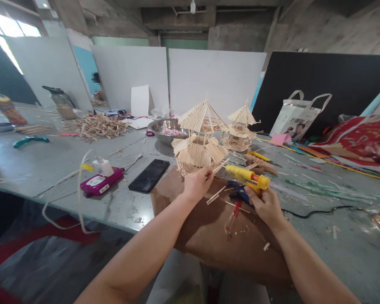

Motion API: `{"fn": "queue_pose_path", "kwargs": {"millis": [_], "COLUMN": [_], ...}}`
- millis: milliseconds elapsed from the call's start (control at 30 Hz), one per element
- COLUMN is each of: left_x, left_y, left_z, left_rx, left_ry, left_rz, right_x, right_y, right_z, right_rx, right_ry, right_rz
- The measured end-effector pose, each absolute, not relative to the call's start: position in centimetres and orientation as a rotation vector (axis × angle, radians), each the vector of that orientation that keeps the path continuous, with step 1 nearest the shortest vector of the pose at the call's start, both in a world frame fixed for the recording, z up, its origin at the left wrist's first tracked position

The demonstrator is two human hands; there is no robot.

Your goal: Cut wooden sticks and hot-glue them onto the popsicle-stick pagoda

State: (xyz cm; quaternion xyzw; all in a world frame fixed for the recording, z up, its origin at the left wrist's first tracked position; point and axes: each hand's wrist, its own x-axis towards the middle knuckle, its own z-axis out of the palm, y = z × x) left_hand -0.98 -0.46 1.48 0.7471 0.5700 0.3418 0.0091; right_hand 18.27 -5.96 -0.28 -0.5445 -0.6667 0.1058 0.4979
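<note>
My right hand [266,204] is wrapped around a yellow and blue glue gun [247,176], whose nozzle points left toward my other hand. The fingers of my left hand [199,184] are pinched on a thin wooden stick [221,167] at the base of a pavilion model [198,154]. This model is built of thin sticks, with a pointed, partly open upper roof and a wider lower roof. It stands on a brown cardboard box [205,236]. Loose sticks [215,195] lie on the box between my hands. My left hand hides part of the model's base.
Behind stands a second stick pavilion [239,131], beside a metal bowl [167,131]. Leftward are a phone [149,175], a purple power strip [101,181] with a looping cable, and a stick pile [96,126]. Yellow-handled pliers [261,157] and the gun's black cord [319,212] lie rightward.
</note>
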Motion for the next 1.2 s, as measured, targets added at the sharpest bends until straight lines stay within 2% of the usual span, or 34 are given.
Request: {"fn": "queue_pose_path", "kwargs": {"millis": [267, 633, 1200], "left_x": [-1.3, -1.5, -1.7], "left_y": [-0.4, 0.0, 0.2], "left_z": [1.7, 1.5, 1.0], "left_rx": [2.143, 1.965, 1.978], "left_ry": [1.658, 1.526, 1.517], "left_rz": [1.223, 1.388, 1.394], "right_x": [17.6, 14.2, 13.0], "right_y": [-5.8, -0.9, 0.7], "right_z": [2.6, 8.6, 9.7], "right_rx": [-1.243, -1.206, -1.278], "right_ry": [-1.408, -1.634, -1.666], "right_rz": [0.355, 0.108, -0.006]}}
